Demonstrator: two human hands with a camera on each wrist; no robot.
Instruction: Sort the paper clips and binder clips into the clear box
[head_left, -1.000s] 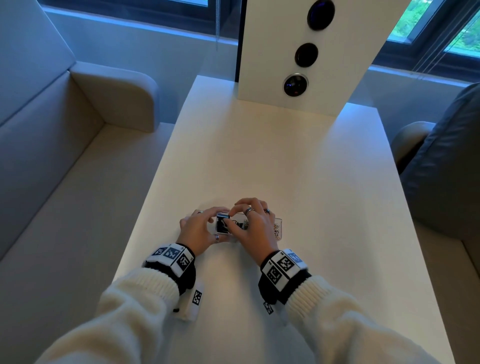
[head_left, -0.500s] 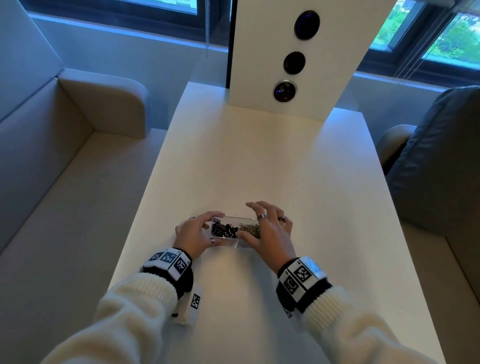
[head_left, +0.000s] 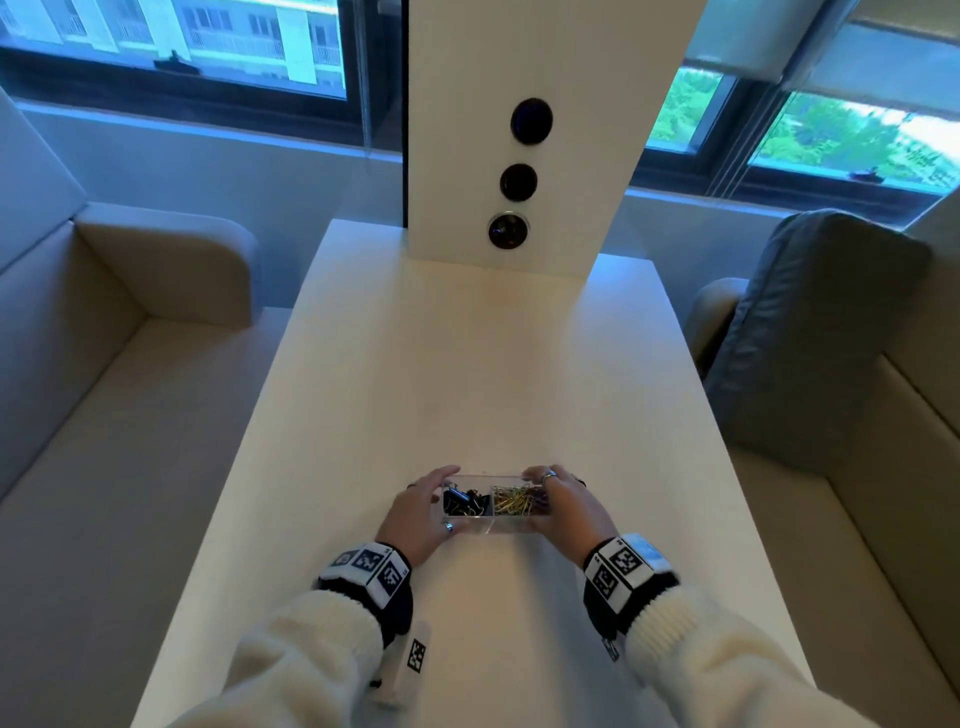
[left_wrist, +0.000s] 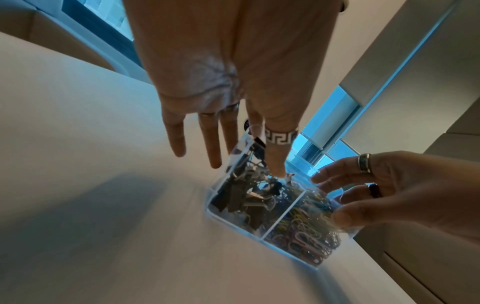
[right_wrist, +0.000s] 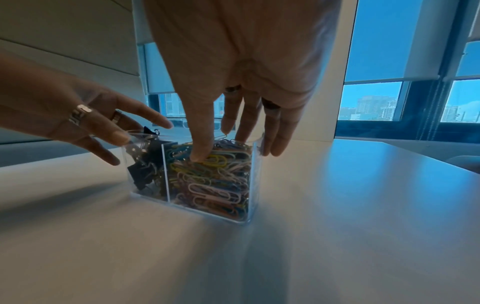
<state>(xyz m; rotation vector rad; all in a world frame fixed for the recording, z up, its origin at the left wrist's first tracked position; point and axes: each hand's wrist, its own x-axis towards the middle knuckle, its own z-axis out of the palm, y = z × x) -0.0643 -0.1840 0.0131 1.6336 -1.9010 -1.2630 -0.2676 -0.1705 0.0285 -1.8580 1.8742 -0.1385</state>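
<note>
A clear two-part box stands on the white table near its front. Black binder clips fill its left part and coloured paper clips its right part. My left hand is at the box's left end, fingers straight, thumb at the near rim. My right hand is at the right end. In the right wrist view the right hand's thumb touches the box's near wall over the paper clips, and its fingers reach the far rim. Both hands carry nothing.
At the table's far end stands a white upright panel with three dark round lenses. A small white tag strip lies by my left wrist. Beige sofas flank the table, and a grey cushion leans on the right one.
My hands were bunched over the box a second ago. They have since spread apart to its two ends, uncovering both compartments. The head view has tilted upward.
</note>
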